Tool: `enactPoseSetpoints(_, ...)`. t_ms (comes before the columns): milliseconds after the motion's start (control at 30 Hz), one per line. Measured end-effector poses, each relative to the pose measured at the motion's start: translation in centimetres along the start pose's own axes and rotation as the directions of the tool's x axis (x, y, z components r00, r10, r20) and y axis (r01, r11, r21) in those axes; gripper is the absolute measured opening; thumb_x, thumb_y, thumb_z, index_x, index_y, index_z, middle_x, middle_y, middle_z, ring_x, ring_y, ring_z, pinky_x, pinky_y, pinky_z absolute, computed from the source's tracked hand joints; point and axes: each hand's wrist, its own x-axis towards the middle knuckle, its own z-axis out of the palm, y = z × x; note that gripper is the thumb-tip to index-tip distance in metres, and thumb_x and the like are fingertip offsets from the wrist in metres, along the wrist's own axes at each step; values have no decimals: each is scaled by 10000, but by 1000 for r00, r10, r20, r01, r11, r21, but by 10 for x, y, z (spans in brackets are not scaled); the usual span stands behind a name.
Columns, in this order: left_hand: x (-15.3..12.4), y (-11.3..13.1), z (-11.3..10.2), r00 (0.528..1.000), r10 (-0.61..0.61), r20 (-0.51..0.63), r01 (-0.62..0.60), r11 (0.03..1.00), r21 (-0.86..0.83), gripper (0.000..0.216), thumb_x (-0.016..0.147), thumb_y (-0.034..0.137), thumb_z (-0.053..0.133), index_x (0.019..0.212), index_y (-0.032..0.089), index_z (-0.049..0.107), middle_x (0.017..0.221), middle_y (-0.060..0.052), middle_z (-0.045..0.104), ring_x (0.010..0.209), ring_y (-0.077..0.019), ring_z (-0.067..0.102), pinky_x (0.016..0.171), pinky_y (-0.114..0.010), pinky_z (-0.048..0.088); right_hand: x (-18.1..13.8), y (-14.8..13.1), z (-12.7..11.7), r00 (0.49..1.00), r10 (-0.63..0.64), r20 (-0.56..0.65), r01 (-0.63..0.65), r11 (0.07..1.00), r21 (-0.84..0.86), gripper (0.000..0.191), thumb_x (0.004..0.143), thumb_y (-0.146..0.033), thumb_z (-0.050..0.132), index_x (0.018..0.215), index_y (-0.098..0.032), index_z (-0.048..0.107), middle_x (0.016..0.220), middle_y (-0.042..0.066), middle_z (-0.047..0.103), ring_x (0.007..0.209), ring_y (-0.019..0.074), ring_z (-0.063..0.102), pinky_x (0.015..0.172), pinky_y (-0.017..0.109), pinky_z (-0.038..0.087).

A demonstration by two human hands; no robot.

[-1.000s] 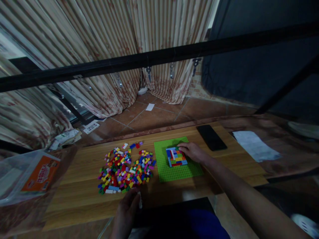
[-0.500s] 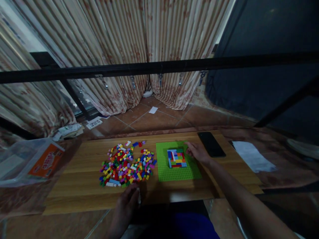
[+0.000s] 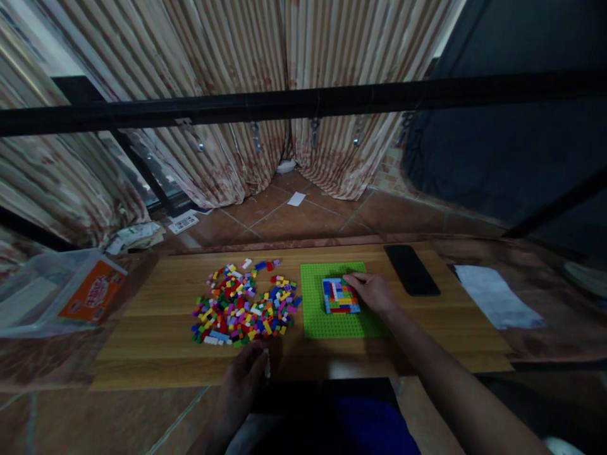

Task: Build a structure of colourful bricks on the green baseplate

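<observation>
A green baseplate lies on the wooden board. On it sits a small block of coloured bricks. My right hand rests at the block's right edge, fingers curled against it. To the left is a loose pile of several coloured bricks. My left hand lies at the board's near edge just below the pile, fingers curled around a small white piece.
A black phone lies right of the baseplate and a white paper further right. A clear plastic box with an orange packet stands at the left. A black bar crosses the view above; curtains hang behind.
My right hand drew back to the baseplate's upper right, then returned to the brick block's right edge. The view shifted slightly. My left hand stays at the board's near edge.
</observation>
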Motion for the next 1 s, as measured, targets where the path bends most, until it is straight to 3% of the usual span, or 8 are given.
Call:
enactPoseSetpoints(200, -5, 18, 3, 998, -35, 47, 39, 995, -91, 456, 667, 530, 670, 957, 178, 644, 737, -9, 658, 662, -162, 599, 590, -255, 470, -2, -5, -2, 999, -31, -23, 31, 999, -25, 378, 850, -567, 541, 856, -262, 765, 860, 31, 765, 805, 226, 699, 722, 325, 512)
enactPoseSetpoints(300, -7, 19, 6, 997, -15, 70, 28, 981, -192, 490, 658, 521, 693, 1004, 177, 638, 820, -25, 678, 735, -176, 626, 648, -274, 494, -4, -5, -6, 998, -51, -37, 50, 998, -33, 386, 863, -546, 530, 948, -242, 752, 950, 57, 761, 890, 238, 695, 784, 341, 518)
enactPoseSetpoints(400, -8, 14, 12, 994, 0, 112, 29, 964, -264, 471, 679, 491, 706, 1023, 179, 628, 828, -26, 682, 747, -172, 629, 682, -279, 496, -16, -8, -4, 985, -40, -168, 36, 999, -24, 462, 890, -547, 469, 1074, -200, 711, 1012, 111, 744, 953, 269, 680, 830, 389, 517)
enactPoseSetpoints(500, -7, 11, 19, 992, 26, 127, 15, 950, -313, 403, 686, 464, 713, 955, 181, 615, 737, -5, 658, 686, -155, 613, 669, -274, 487, -48, -24, 10, 953, -48, -300, 71, 995, 68, 467, 874, -559, 496, 1058, -184, 704, 1048, 142, 727, 963, 290, 672, 859, 423, 516)
enactPoseSetpoints(567, -6, 12, 25, 991, 46, 125, -1, 940, -340, 364, 675, 440, 721, 901, 183, 595, 727, -3, 656, 686, -154, 621, 687, -278, 490, -79, -42, 25, 971, -70, -228, 119, 971, 210, 421, 881, -540, 507, 1032, -200, 704, 1064, 123, 723, 988, 276, 667, 881, 416, 516)
enactPoseSetpoints(700, -6, 18, 38, 984, 60, 167, -3, 947, -322, 295, 683, 384, 714, 851, 188, 573, 750, -5, 667, 682, -149, 633, 701, -277, 493, -135, -75, 56, 992, -82, 96, 46, 943, 330, 323, 871, -500, 563, 1066, -282, 698, 1065, 66, 718, 989, 257, 665, 861, 398, 527)
enactPoseSetpoints(833, -6, 20, 52, 964, 113, 240, -30, 945, -325, 242, 692, 352, 709, 802, 181, 578, 731, -8, 659, 671, -143, 618, 686, -274, 498, -158, -81, 68, 988, -56, 144, -7, 916, 400, 293, 893, -491, 540, 1017, -288, 710, 1016, 61, 716, 938, 248, 663, 829, 374, 523)
enactPoseSetpoints(1000, -5, 17, 62, 949, 187, 253, -140, 971, -192, 186, 747, 327, 657, 844, 173, 617, 795, -41, 679, 743, -165, 628, 692, -266, 500, -156, -62, 57, 993, -50, 104, 5, 919, 395, 285, 892, -483, 547, 982, -290, 736, 952, 58, 710, 887, 236, 656, 777, 345, 517)
